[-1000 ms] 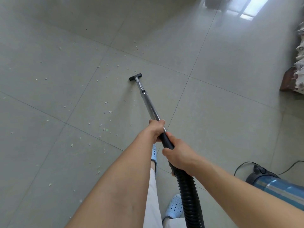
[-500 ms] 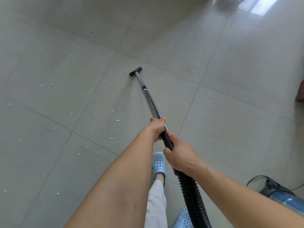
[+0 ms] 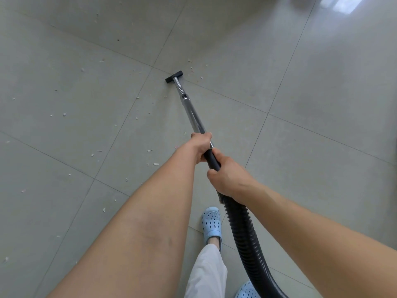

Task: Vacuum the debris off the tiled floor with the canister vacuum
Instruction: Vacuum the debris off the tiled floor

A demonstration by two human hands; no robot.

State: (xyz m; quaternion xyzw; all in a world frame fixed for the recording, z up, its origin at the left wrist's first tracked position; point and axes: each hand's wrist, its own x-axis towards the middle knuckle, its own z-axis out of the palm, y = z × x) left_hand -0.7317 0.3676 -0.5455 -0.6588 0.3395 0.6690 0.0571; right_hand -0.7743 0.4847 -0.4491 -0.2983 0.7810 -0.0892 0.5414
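Both hands' grip (image 3: 211, 162) holds wand (image 3: 193, 115); nozzle (image 3: 174, 76) lies far ahead.

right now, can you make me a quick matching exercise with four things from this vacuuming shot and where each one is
Column one:
1. nozzle
2. left hand
3. right hand
4. clog

Column two:
a. grips the black handle just above the ribbed hose
b. on the floor beside the hose, under the arms
c. on a tile joint, with scraps close by on both sides
d. grips the metal tube, nearer the floor end

Pairs: 1-c, 2-d, 3-a, 4-b
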